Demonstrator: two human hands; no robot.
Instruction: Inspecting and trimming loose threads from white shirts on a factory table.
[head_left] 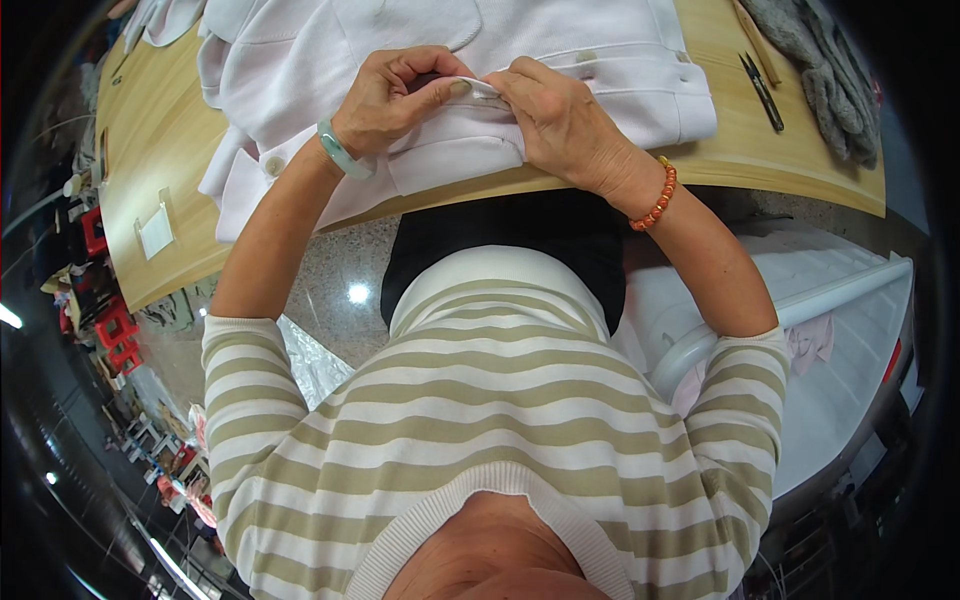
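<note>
A pale pinkish-white garment [300,95] with buttons and seams lies spread over the front of the table. My left hand [400,98] pinches a raised edge of its cloth between thumb and forefinger. Close beside it, my right hand [560,115] grips the same edge, its fingers bent and partly hidden behind the knuckles. Between the two hands a short strip of the edge stands up from the layers below. A round button [273,165] shows on the garment's lower left part, near my left forearm.
Wooden table [170,180] with a curved front edge. Black thread snips [762,92] and a grey knitted cloth [825,80] lie at the right. A small clear packet [155,232] rests at the left. Below right stands a large white plastic bin [830,400] with cloth inside.
</note>
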